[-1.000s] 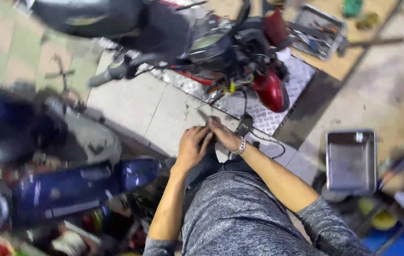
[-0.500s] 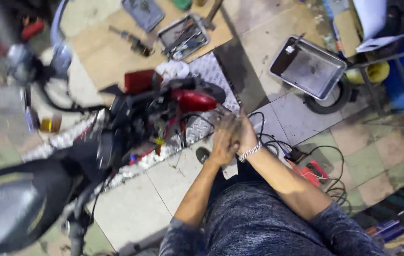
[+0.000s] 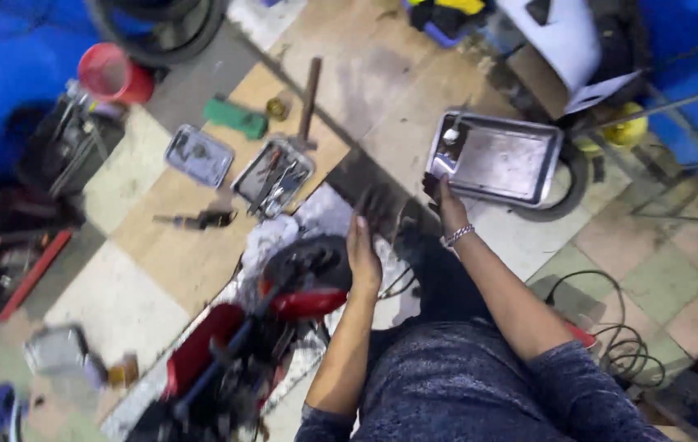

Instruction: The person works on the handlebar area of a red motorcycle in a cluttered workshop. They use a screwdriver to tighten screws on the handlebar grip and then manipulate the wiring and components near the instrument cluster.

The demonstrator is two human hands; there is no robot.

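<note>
Person's crouched on the workshop floor, both arms stretched fwd. Left hand (image 3: pixel 363 255) hangs flat, fingers straight and together, holding nothing, right over the front of the red motorbike (image 3: pixel 283 315), just beside its dark headlight/handlebar area; can't tell if it touches. Right hand (image 3: pixel 441 196), beaded bracelet on the wrist, reaches toward the big steel tray (image 3: pixel 496 157); fingers sit at the tray's near-left corner. Motion blur there, so can't tell whether they're closed on the rim or just loose by it.

Big tray rests on a black tyre (image 3: pixel 566 184), looks mostly bare w/ a small white bit at its top-left corner. Further left on the wooden board (image 3: pixel 193 245): a small metal tray (image 3: pixel 198 155), a second tray full of tools (image 3: pixel 273 176), a green rag-like thing (image 3: pixel 236 117), a long brown handle (image 3: pixel 309 96), and a dark tool (image 3: pixel 202 219) lying alone. Red bucket (image 3: pixel 110 74) sits top left. Black cable (image 3: pixel 611 344) coils on the tiles at the person's right.
</note>
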